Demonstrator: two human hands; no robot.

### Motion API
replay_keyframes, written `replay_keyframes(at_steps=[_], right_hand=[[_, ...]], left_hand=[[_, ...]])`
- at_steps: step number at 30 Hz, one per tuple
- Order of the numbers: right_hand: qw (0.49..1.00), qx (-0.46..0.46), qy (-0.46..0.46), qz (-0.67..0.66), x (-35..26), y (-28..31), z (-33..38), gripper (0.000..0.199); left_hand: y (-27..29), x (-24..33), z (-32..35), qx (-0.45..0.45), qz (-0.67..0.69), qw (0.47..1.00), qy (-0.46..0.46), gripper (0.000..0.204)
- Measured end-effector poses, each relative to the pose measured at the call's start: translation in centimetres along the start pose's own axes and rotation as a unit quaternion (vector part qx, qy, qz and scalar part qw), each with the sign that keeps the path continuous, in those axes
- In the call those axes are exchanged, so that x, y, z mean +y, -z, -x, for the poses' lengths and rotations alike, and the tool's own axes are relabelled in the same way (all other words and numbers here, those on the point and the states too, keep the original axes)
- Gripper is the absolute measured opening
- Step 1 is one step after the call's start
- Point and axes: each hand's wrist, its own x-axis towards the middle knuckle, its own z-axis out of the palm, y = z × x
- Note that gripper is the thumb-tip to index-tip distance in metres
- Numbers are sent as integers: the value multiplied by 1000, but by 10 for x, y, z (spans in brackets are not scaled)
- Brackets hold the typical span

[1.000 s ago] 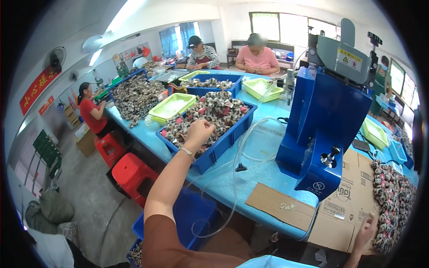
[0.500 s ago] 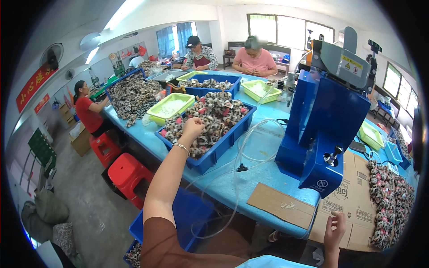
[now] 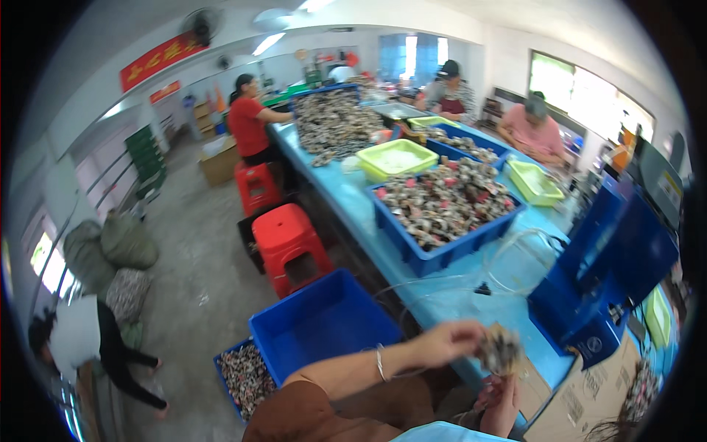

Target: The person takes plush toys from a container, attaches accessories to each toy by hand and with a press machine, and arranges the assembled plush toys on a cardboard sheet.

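My left hand (image 3: 451, 343), with a bracelet at its wrist, pinches the side of a small furry spotted plush piece (image 3: 500, 349) in grey, brown and cream. Just below, the fingers of my right hand (image 3: 501, 401) close on the lower end of the same piece, where some pink shows. Motion blurs the piece, so its exact shape cannot be made out. Both hands are at the front edge of the blue-topped table (image 3: 401, 278). Beyond them stands a blue crate (image 3: 434, 259) heaped with similar spotted pieces with pink patches.
A blue machine (image 3: 589, 272) stands right, near flat cardboard (image 3: 589, 398) and clear tubing (image 3: 508, 269). Yellow-green trays (image 3: 398, 171) are farther back. An empty-looking blue bin (image 3: 294, 346) and red stools (image 3: 291, 232) stand left. Several people work around; one person (image 3: 77, 342) bends at lower left.
The view has swung left. My left hand has come back from the heaped crate with a plush piece, and my right hand has closed on it too. A bending person now shows at lower left.
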Motion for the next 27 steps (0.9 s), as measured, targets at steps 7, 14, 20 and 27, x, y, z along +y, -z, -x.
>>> replay_keyframes(at_steps=[7,14,20,27], right_hand=[[987,-123,-95,50,6,6,-1,19],[941,-254,-130,180,-1,0,-9,22],[879,-363,-168,260,-8,-5,-16,26],[811,-449,-193,321,-16,-11,-9,31]], left_hand=[[-36,-2,46,16,-186,969,-162,19],[-43,-22,46,61,-199,955,-211,19],[-34,-10,39,106,27,992,63,37],[-53,-91,19,-19,-81,996,-24,30]])
